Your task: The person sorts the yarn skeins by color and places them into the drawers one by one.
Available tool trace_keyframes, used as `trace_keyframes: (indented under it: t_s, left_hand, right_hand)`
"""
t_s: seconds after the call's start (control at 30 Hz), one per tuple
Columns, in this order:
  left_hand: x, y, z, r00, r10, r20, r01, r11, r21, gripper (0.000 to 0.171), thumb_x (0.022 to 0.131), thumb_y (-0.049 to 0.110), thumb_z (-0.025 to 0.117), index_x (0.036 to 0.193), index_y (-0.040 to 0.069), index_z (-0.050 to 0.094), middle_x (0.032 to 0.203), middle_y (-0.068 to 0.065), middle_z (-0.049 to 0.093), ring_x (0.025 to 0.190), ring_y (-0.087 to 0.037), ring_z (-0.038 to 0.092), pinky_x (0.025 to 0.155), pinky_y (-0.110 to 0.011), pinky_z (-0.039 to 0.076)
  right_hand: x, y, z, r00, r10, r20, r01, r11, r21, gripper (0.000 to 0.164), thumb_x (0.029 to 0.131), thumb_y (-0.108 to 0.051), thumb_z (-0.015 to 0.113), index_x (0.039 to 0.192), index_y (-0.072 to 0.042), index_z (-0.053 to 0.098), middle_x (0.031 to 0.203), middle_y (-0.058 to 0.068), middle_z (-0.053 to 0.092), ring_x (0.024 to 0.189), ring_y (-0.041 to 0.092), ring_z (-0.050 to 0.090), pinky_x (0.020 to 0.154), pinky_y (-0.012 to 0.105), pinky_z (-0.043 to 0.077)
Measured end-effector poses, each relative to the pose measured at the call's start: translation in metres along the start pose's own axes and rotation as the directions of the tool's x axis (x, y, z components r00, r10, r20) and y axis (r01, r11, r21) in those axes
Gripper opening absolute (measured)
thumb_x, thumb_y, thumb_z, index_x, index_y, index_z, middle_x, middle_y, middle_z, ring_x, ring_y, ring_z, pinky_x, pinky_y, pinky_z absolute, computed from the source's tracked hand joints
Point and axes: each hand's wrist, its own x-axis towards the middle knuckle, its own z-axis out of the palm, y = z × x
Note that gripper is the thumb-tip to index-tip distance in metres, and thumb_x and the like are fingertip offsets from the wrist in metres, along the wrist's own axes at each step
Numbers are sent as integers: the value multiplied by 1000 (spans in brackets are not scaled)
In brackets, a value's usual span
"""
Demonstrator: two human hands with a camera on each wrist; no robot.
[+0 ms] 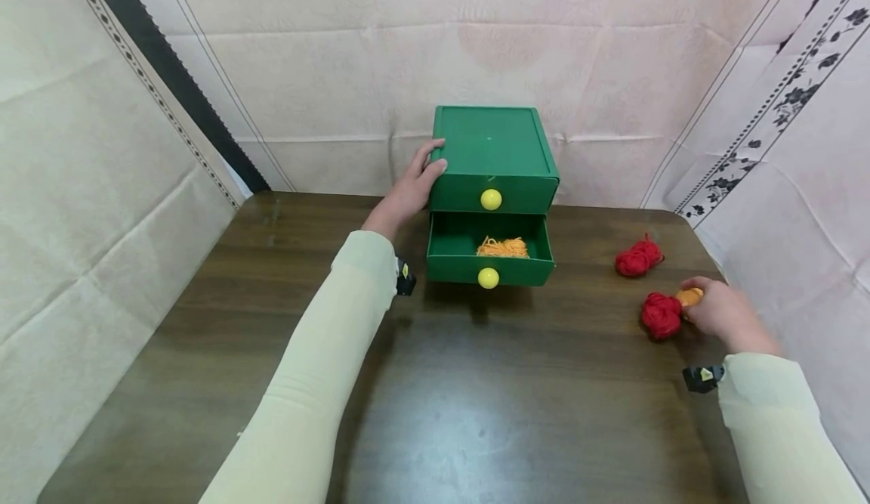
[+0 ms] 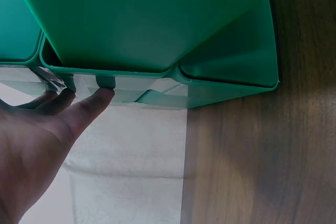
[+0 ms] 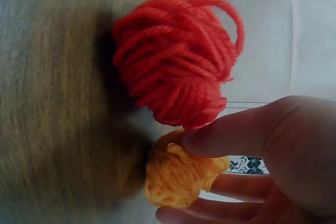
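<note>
The right grip (image 1: 730, 313) pinches an orange ball (image 1: 690, 297) at the right of the bench (image 1: 584, 383), thumb on one side and fingers on the other. A near red ball (image 1: 661, 315) sits just left of it, and a far red ball (image 1: 637, 258) lies beyond, apart. The left grip (image 1: 413, 187), fingers extended and grasping nothing, touches the left side of the green cabinet (image 1: 492, 143) at the far middle; its lower drawer (image 1: 525, 272) stands out, with orange yarn (image 1: 503, 248) inside
</note>
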Motion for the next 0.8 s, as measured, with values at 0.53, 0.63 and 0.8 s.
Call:
trace_keyframes:
  t_s: [0.53, 0.63, 0.8]
  left_hand:
    - [-3, 2, 0, 1000, -14, 5, 14, 1000, -4, 53, 103, 45, 36, 152, 41, 15, 162, -5, 11, 139, -36, 32, 109, -56, 33]
    - [-2, 0, 0, 1000, -9, 6, 10, 1000, -11, 53, 103, 45, 36, 152, 41, 15, 161, -5, 11, 139, -36, 32, 109, -56, 34]
    - [-1, -1, 0, 1000, -6, 11, 6, 1000, -16, 54, 103, 45, 36, 152, 41, 15, 161, -5, 10, 139, -36, 32, 109, -56, 34]
  right_hand:
    - [-5, -4, 2, 988, -69, -135, 74, 997, 32, 38, 85, -7, 61, 120, 2, 52, 99, 32, 52, 82, 41, 47, 60, 35, 39]
    - [-6, -8, 1, 979, -98, -180, 104, 994, 23, 38, 85, -7, 62, 121, 2, 53, 103, 34, 52, 84, 43, 46, 63, 40, 39]
    - [-6, -13, 1, 960, -143, -241, 147, 989, -3, 37, 84, -5, 62, 121, 1, 55, 107, 35, 52, 88, 45, 46, 69, 49, 40]
